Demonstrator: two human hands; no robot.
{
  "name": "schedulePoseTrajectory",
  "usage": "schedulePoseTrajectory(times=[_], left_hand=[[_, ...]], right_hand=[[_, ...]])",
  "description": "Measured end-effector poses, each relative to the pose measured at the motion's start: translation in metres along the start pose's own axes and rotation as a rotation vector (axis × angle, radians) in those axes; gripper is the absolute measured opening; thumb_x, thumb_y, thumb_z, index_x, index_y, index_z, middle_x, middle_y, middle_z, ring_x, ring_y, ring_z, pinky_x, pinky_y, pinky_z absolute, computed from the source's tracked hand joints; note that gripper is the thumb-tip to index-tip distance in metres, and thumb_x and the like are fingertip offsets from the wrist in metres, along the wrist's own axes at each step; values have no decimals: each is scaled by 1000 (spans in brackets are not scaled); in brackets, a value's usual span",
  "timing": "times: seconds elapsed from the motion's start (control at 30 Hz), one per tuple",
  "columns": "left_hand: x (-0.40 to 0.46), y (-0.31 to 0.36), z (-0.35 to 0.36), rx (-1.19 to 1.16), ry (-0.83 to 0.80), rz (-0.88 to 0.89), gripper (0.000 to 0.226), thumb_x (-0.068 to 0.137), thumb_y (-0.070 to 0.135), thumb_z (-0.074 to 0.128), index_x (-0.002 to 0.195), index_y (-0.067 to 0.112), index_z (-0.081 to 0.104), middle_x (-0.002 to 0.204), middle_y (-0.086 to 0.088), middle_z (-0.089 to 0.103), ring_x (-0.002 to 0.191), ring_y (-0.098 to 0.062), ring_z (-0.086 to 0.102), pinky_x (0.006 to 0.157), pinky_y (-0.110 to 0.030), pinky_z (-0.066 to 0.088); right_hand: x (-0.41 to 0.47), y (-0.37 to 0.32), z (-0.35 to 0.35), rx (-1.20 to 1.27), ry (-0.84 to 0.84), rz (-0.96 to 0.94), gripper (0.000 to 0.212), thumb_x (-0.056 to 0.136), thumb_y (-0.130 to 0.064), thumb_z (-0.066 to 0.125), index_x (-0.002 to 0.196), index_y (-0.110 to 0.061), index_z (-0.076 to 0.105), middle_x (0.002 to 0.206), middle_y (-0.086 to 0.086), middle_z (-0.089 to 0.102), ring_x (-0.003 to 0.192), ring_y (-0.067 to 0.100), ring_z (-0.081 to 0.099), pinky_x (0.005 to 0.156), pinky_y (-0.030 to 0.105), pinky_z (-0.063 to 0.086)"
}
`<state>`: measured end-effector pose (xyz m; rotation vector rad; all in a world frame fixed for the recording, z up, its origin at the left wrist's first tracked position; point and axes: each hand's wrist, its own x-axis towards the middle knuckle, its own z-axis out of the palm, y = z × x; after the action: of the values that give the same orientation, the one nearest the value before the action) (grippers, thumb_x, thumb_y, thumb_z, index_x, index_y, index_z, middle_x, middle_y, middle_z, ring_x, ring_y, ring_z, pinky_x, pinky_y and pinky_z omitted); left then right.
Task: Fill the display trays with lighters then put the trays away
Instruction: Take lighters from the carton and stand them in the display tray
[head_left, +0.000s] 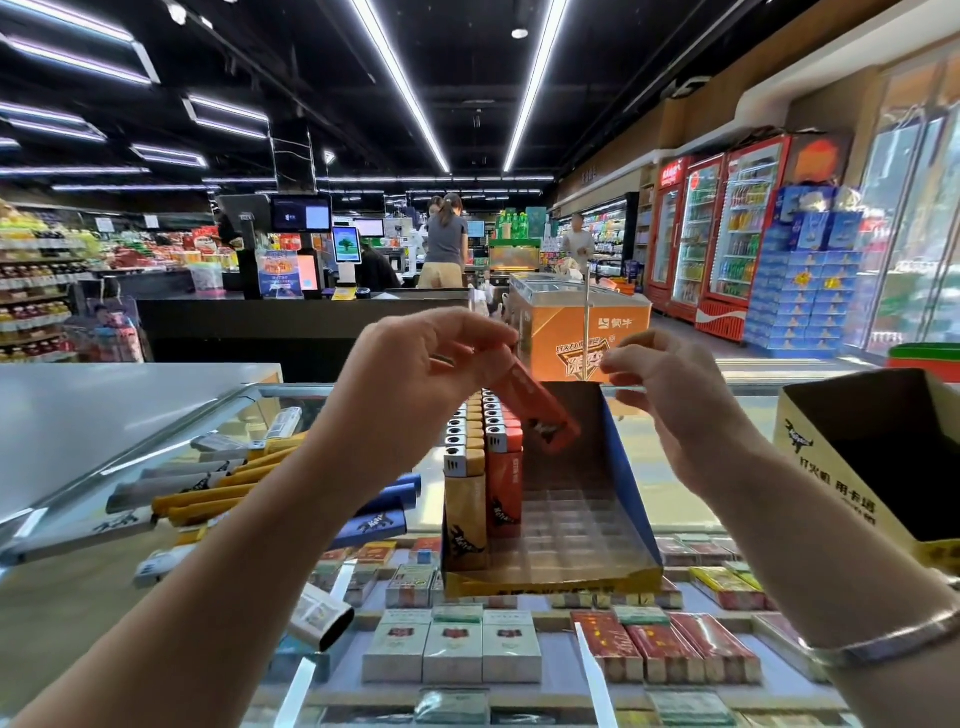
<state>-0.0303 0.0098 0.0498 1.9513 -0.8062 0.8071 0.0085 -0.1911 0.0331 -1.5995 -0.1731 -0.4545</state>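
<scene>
A cardboard display tray (631, 483) stands on the glass counter, its left part filled with upright yellow and orange lighters (480, 467); the clear slots on its right side hold nothing. My left hand (415, 358) pinches an orange lighter (540, 410) by its top, tilted above the tray's back. My right hand (670, 384) hovers just right of it, fingers curled, pinching what looks like a thin clear strip (626, 387). Loose yellow, grey and blue lighters (223, 493) lie on the counter to the left.
An open cardboard box (831, 447) stands at the right edge of the glass counter (675, 457). Cigarette packs (452, 649) fill the case beneath the glass. Checkout counters, drink fridges and several people are farther back in the shop.
</scene>
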Motion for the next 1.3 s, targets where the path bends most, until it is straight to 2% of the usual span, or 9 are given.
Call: schedulePoseTrajectory(times=[0.07,0.17,0.27,0.5,0.73,0.93,1.07,1.2,1.3], left_hand=[[-1,-2,0,37,-72,3,22,76,22,68,84,42,65,73,19,67,65,2,61,61,-8,44],[-2,-4,2,164,-195,40,21,77,18,70,90,35,69,81,20,66,71,0,62,68,-18,50],[-5,-4,5,283,-286,98,19,79,19,70,95,28,72,87,21,64,78,3,60,77,-23,51],[-7,-2,8,448,-344,222,20,78,18,72,97,24,73,91,12,69,82,3,51,75,-6,36],[-7,1,7,489,-381,256,18,78,15,72,94,23,74,92,12,69,81,2,48,72,-6,33],[-10,-2,13,490,-412,172,14,83,22,66,95,25,72,88,22,48,78,0,51,70,-9,40],[-9,-5,13,498,-398,141,10,82,27,66,90,31,70,89,22,48,87,0,45,69,-17,41],[-7,-10,10,359,-486,-45,15,77,37,68,86,46,58,101,26,46,102,-1,38,86,-27,39],[-7,-14,11,301,-561,-176,37,76,38,69,108,47,52,127,21,39,123,-6,27,101,-35,32]], right_hand=[[2,7,-1,-104,-18,31,11,85,-2,55,87,-12,58,90,8,59,88,20,54,73,30,44],[3,15,3,-164,-127,150,31,80,10,53,98,-16,55,95,3,53,88,17,52,61,24,40],[5,22,5,-192,-175,204,42,79,10,53,108,-20,51,104,5,49,96,23,52,65,27,46],[7,23,4,-200,-204,210,41,80,7,54,109,-22,48,95,0,48,89,17,51,66,26,47],[6,24,4,-215,-197,195,41,80,7,54,109,-22,48,95,0,49,89,17,51,70,28,50],[6,24,4,-207,-212,199,41,81,7,54,110,-22,47,94,-2,47,86,15,50,60,23,44],[6,24,4,-207,-213,201,42,82,8,54,111,-21,47,94,-1,48,86,15,51,60,23,46],[7,27,3,-250,-212,201,46,82,11,49,111,-24,44,92,-4,47,82,12,49,50,15,44],[6,30,2,-285,-236,212,50,84,14,41,111,-29,41,92,1,50,83,14,51,42,11,44]])
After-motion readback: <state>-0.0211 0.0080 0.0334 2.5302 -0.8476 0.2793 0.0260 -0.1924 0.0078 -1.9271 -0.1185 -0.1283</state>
